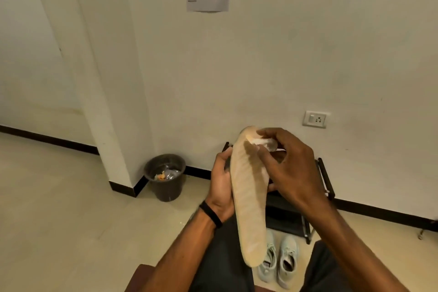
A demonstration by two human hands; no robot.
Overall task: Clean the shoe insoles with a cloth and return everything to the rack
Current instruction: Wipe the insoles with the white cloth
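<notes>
The left hand (221,187) is gripping the long beige foam insole (248,199) by its left edge, fingers curled round it, holding it in the air above the pale mint sneakers (278,263). Its long axis is running away from the person. The right hand (291,168) is pinching a small white cloth (265,142) against the far tip, so wiping will likely be travelling back along that axis.

Black wristband (211,214), dark trousers (222,256)
</notes>
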